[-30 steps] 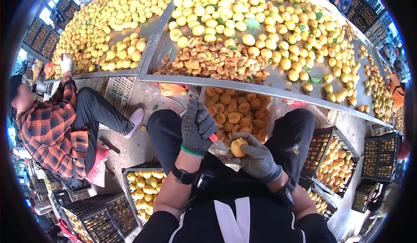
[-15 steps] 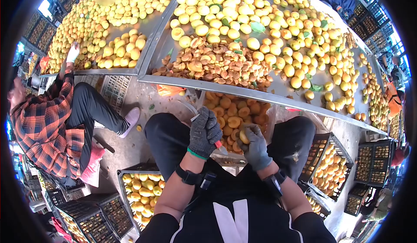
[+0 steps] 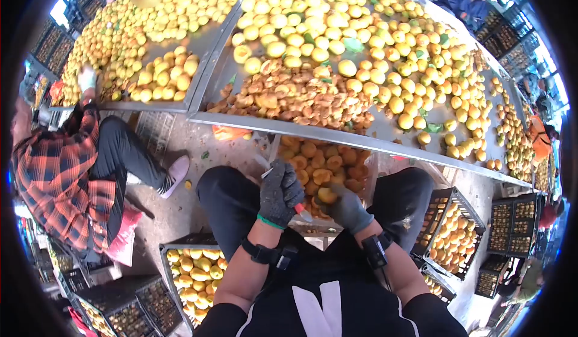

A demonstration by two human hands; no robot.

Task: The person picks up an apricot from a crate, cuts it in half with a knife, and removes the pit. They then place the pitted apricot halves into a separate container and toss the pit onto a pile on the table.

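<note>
My left hand, in a dark grey knitted glove with a green cuff, is closed around a small knife. Red on the knife and a pale blade-like tip stick out below the fingers; a pale piece also shows above the fist. My right hand, in a grey glove, grips a yellow-orange apricot between thumb and fingers. Both hands are above my lap, in front of a crate of apricot halves beneath the table edge.
The metal table bears whole apricots, leaves and a pile of brown apricot pieces. Apricot-filled crates stand at my left and right. A person in a plaid shirt sits at left, a gloved hand over the fruit.
My right hand has moved slightly left and down with the apricot, its wrist turning. My left hand is slightly lower. The seated person's gloved hand has moved left.
</note>
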